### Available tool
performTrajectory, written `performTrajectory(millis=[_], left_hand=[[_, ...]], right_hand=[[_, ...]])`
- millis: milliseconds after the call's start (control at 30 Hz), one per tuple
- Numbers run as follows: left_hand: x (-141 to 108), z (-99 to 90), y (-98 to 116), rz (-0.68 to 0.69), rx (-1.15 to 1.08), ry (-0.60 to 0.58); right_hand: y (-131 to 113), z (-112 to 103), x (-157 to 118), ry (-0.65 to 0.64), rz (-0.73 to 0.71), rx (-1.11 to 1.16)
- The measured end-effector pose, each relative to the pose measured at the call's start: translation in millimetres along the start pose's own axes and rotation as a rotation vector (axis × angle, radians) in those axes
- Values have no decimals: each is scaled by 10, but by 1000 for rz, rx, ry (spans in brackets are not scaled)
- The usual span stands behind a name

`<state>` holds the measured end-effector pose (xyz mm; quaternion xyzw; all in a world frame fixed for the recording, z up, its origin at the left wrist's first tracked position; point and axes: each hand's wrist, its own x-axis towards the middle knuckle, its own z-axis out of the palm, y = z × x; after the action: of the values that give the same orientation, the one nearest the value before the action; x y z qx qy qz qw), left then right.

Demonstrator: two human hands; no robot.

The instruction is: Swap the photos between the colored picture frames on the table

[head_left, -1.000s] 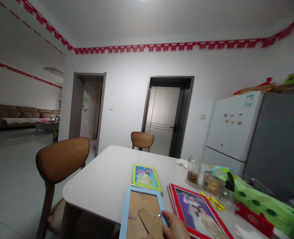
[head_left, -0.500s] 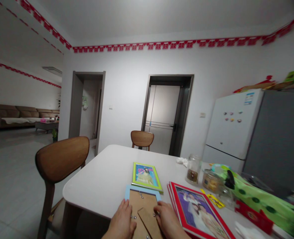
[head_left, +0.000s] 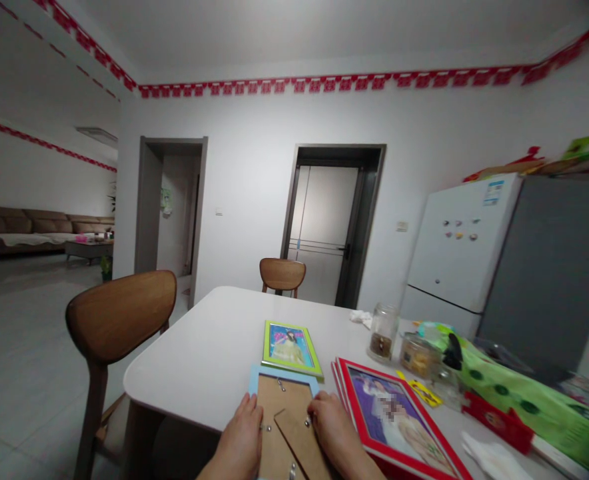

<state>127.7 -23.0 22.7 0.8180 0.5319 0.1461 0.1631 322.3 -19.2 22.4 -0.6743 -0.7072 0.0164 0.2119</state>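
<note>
A light-blue photo frame [head_left: 285,393] lies face down at the table's near edge, its brown backing board and folded stand strut showing. Small metal clips sit along its rim. My left hand [head_left: 242,427] grips the left edge, fingers lying along it. On the opposite edge, my right hand [head_left: 337,423] is curled, its fingertips beside a metal clip. Just beyond lies a green photo frame [head_left: 292,348], picture side up. Close to my right hand is a stack of red photo frames [head_left: 399,420], the top one showing a photo. The frame's lower end is cut off by the view.
On the white table [head_left: 189,360] stand a glass jar [head_left: 384,333] with dark contents, a lidded container [head_left: 419,353], a green bag [head_left: 524,387] and a red box [head_left: 497,420]. Wooden chairs stand at the left [head_left: 124,313] and far side [head_left: 282,273].
The whole view has shifted slightly. Both hands stay on the blue photo frame; the fingers of my right hand have moved a little along its right edge.
</note>
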Motion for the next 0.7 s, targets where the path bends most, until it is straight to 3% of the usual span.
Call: performTrajectory(millis=[200, 333, 467, 700], left_hand=[[4, 38, -20, -8, -14, 13], [-15, 96, -10, 16, -40, 39], [-29, 122, 26, 8, -79, 48], [-48, 147, -1, 50, -72, 77]], right_hand=[[-86, 69, -33, 40, -24, -15], [-358, 213, -21, 54, -154, 90], [-585, 334, 75, 19, -182, 149], [-563, 334, 175, 58, -123, 180]])
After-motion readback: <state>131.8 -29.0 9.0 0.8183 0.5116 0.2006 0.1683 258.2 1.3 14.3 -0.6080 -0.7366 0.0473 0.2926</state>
